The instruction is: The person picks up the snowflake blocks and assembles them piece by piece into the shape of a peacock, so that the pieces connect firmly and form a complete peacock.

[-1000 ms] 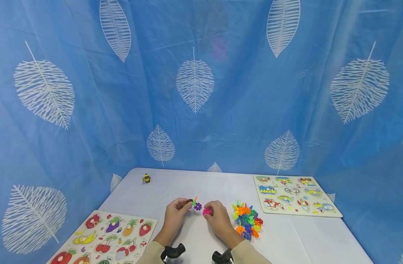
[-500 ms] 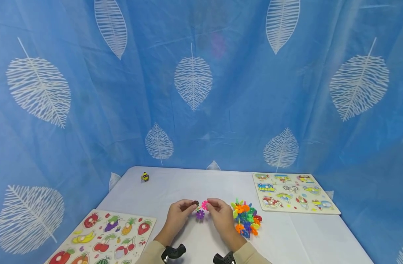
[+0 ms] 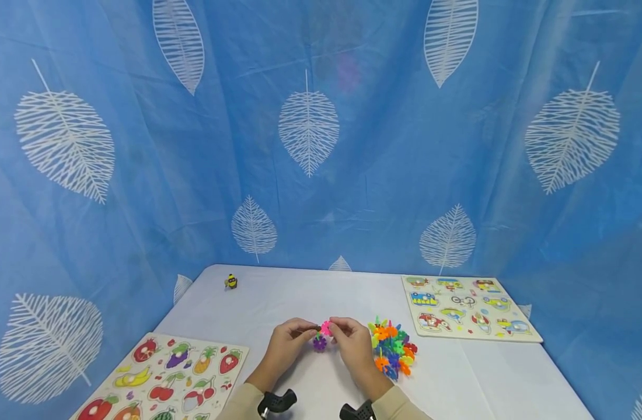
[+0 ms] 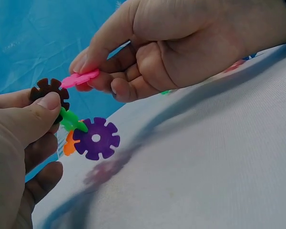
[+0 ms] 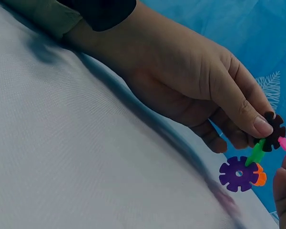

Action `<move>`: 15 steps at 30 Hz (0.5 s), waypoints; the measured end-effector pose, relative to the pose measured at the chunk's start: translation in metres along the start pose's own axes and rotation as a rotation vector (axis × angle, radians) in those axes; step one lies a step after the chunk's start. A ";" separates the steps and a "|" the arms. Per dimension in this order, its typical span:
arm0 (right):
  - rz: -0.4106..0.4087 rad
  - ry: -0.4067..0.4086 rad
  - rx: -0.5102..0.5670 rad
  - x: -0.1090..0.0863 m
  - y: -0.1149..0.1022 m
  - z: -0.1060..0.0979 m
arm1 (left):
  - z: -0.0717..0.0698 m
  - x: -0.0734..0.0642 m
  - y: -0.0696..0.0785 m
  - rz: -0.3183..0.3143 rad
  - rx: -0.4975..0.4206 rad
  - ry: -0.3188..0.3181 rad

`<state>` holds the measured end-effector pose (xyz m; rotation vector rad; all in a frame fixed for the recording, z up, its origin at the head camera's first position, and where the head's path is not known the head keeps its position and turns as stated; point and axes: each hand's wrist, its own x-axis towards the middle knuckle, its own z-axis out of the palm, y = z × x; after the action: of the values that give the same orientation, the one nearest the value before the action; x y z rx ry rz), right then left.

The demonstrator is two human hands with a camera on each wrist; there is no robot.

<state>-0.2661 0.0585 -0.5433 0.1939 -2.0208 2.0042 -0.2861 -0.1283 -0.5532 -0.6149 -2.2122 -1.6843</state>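
Note:
Above the table, my left hand (image 3: 286,348) pinches a dark brown notched plastic disc (image 4: 49,92) between thumb and forefinger. A green disc (image 4: 70,120) is slotted to it, and a purple disc (image 4: 96,139) and an orange disc (image 4: 69,144) hang from the green one. My right hand (image 3: 354,348) pinches a pink disc (image 4: 80,78) at its edge. In both wrist views the pink disc's rim meets the brown disc's edge; how deep the slots engage I cannot tell.
A heap of colourful notched discs (image 3: 391,350) lies right of my right hand. A fruit puzzle board (image 3: 163,379) is at front left, a vehicle puzzle board (image 3: 470,309) at back right. A small yellow-and-black figure (image 3: 230,282) stands at the back left of the white table (image 3: 310,286).
My right hand has lifted the pink disc up and left to the joined discs. The brown disc has turned and moved slightly right, up against the pink one.

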 end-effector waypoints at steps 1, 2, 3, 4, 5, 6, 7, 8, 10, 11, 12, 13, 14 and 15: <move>0.003 -0.001 0.007 -0.001 -0.002 0.001 | 0.000 0.000 0.000 0.010 0.005 -0.001; 0.009 -0.005 0.012 -0.001 -0.004 0.001 | 0.000 0.000 0.001 0.014 0.007 -0.001; 0.009 -0.011 0.016 -0.002 -0.007 0.002 | -0.001 0.000 0.001 0.030 0.022 -0.003; 0.012 -0.016 0.015 -0.003 -0.009 0.002 | -0.001 0.001 0.001 0.044 0.041 -0.006; 0.010 -0.022 0.007 -0.003 -0.011 0.002 | -0.001 0.001 0.000 0.062 0.063 -0.010; 0.006 -0.027 0.002 -0.004 -0.014 0.003 | -0.001 0.001 0.001 0.080 0.093 -0.010; 0.001 -0.033 -0.002 -0.005 -0.015 0.002 | -0.001 0.001 0.001 0.098 0.121 -0.008; 0.002 -0.039 -0.006 -0.005 -0.016 0.002 | -0.001 0.001 0.002 0.123 0.148 -0.004; 0.007 -0.053 -0.012 -0.006 -0.015 0.001 | -0.001 0.001 0.003 0.164 0.194 0.007; 0.012 -0.059 -0.006 -0.006 -0.014 0.001 | -0.001 0.001 0.004 0.182 0.209 0.014; 0.014 -0.063 0.000 -0.006 -0.013 0.000 | -0.002 0.001 0.005 0.198 0.221 0.022; 0.014 -0.065 0.007 -0.006 -0.011 0.000 | -0.002 0.001 0.006 0.210 0.230 0.026; 0.017 -0.063 0.012 -0.006 -0.009 0.000 | -0.002 0.001 0.007 0.218 0.234 0.028; 0.018 -0.062 0.020 -0.006 -0.008 -0.001 | -0.002 0.001 0.007 0.216 0.234 0.025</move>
<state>-0.2580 0.0583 -0.5376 0.2451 -2.0476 2.0539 -0.2839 -0.1281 -0.5463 -0.7360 -2.1926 -1.2980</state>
